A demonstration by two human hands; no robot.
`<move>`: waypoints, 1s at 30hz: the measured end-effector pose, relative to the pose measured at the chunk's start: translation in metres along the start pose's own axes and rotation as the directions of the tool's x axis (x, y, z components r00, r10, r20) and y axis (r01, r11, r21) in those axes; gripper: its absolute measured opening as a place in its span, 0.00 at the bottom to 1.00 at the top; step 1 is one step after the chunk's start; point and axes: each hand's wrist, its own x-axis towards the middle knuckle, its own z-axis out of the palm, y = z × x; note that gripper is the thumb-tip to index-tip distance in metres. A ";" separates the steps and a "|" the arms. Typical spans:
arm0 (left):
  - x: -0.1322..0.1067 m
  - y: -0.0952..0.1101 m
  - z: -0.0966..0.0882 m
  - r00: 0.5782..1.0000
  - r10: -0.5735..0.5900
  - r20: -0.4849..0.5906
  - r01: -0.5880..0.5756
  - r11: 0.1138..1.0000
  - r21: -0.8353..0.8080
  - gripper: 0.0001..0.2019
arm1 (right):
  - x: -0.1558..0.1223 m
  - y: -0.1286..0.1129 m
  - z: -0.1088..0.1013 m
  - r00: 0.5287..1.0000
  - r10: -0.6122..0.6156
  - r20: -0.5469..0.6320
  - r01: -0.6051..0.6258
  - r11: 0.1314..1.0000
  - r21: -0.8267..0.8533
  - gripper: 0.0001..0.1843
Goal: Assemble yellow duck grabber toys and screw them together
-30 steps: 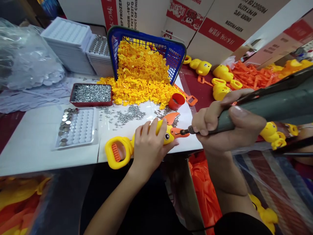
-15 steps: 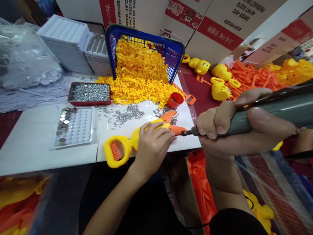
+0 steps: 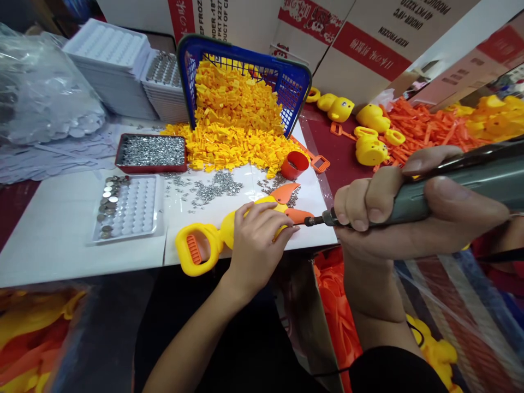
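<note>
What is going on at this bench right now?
A person is at a white table. The left hand presses down on a yellow duck-head grabber toy lying at the table's edge. The right hand grips a grey electric screwdriver, its tip at the toy's orange beak. Loose screws, a red screw tray and a tipped blue basket spilling yellow parts lie behind.

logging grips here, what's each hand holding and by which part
Left hand presses the duck toy at its body; right hand grips the electric screwdriver around its barrel.
</note>
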 end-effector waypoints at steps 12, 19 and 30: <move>-0.004 0.000 0.005 0.998 0.038 -0.055 -0.037 0.999 0.016 0.05 | 0.002 -0.001 -0.010 0.989 0.033 0.146 -0.039 0.998 0.039 0.01; -0.007 -0.001 0.002 0.999 0.046 -0.008 -0.046 0.999 0.008 0.04 | -0.003 0.008 0.009 0.999 -0.039 0.004 0.038 0.993 0.111 0.01; -0.017 -0.008 0.020 0.996 0.082 -0.040 -0.058 0.913 0.403 0.33 | 0.000 0.009 0.009 1.000 -0.027 -0.005 0.027 0.999 0.035 0.03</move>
